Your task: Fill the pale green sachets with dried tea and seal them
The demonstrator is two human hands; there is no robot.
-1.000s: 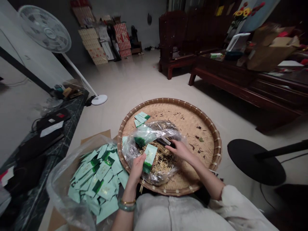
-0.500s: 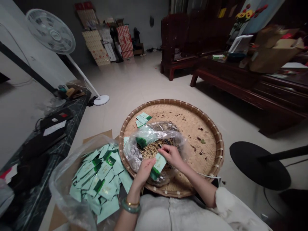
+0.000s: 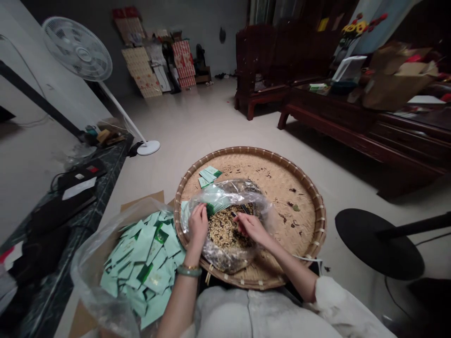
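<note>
My left hand (image 3: 198,226) is at the left rim of a clear plastic bag (image 3: 259,199), its fingertips pinched at the edge of a row of green sachets (image 3: 219,202) tucked inside. In my right hand (image 3: 251,228), closed over the bag, is a slim dark stick-like thing (image 3: 234,214); its far end is hidden. Beneath both hands the bag holds a loose mix of pale and dark dried bits (image 3: 225,230). The bag sits on a round woven bamboo tray (image 3: 306,211) in front of my lap.
Left of the tray, a plastic-lined carton (image 3: 93,263) holds a heap of light-green sachets (image 3: 148,263). More sachets (image 3: 209,175) lie at the tray's upper left. A white fan (image 3: 148,148), a black round stand base (image 3: 378,241) and a dark wooden table (image 3: 338,117) surround the spot.
The sachet held between both hands has left them, and another lies on top of the carton's heap. My left hand has moved left and up to the sachets in the bag; my right hand stays nearly in place.
</note>
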